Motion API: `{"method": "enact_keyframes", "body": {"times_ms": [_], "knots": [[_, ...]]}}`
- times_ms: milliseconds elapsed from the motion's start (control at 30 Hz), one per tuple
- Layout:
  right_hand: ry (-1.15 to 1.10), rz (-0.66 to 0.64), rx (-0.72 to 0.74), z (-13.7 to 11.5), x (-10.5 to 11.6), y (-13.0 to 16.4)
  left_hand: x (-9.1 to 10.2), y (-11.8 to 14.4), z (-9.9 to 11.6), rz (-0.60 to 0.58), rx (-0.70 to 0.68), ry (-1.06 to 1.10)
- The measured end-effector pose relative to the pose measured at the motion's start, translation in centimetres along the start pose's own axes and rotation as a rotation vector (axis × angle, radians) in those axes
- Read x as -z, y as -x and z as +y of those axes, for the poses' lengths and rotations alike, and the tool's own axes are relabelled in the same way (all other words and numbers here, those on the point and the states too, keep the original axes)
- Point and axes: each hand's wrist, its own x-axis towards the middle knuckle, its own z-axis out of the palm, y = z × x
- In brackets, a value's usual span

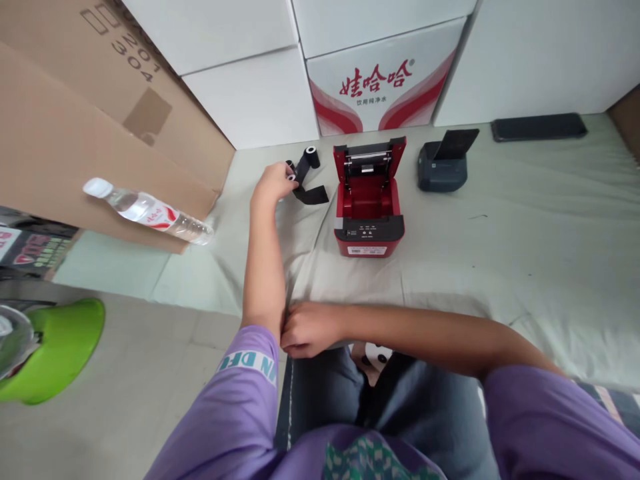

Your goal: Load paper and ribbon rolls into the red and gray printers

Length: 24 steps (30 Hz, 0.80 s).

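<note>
My left hand (274, 181) reaches to the far side of the cloth, its thumb and fingers closed on a small black roll (292, 178) with a pale core. A second black roll (313, 157) stands just right of it, and a loose black strip (314, 195) trails toward a printer. That red and black printer (369, 239) sits with its lid raised, and its red inner bay shows. My right hand (311, 328) rests curled into a fist at the near edge, against my left elbow. Nothing shows in its fingers.
A dark blue device (443, 175) with a raised flap sits right of the printer. Farther right lies a black phone-like slab (539, 127). White boxes (240, 100) line the back. A water bottle (150, 210) leans at a cardboard box (100, 133). A green stool (70, 353) stands low left.
</note>
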Motion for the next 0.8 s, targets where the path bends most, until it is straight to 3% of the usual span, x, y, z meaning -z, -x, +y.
{"method": "enact_keyframes", "body": {"times_ms": [233, 400, 500, 667, 800], "knots": [[-0.002, -0.033, -0.017, -0.1, 0.4, -0.1, -0.4, -0.2, -0.5, 0.037, -0.001, -0.012], [0.014, -0.050, -0.027, -0.3, 0.8, -0.2, -0.5, 0.2, 0.0, 0.045, 0.082, -0.044], [0.007, -0.034, -0.023, -0.3, 0.7, -0.2, 0.4, 0.6, 0.0, 0.087, 0.102, 0.018], [-0.018, -0.012, -0.019, -0.1, 0.3, -0.1, 3.1, 1.2, -1.4, 0.353, 0.143, 0.212], [-0.033, -0.007, -0.018, -0.1, 0.2, 0.0, 3.8, 1.0, -3.4, 0.320, 0.236, 0.123]]}}
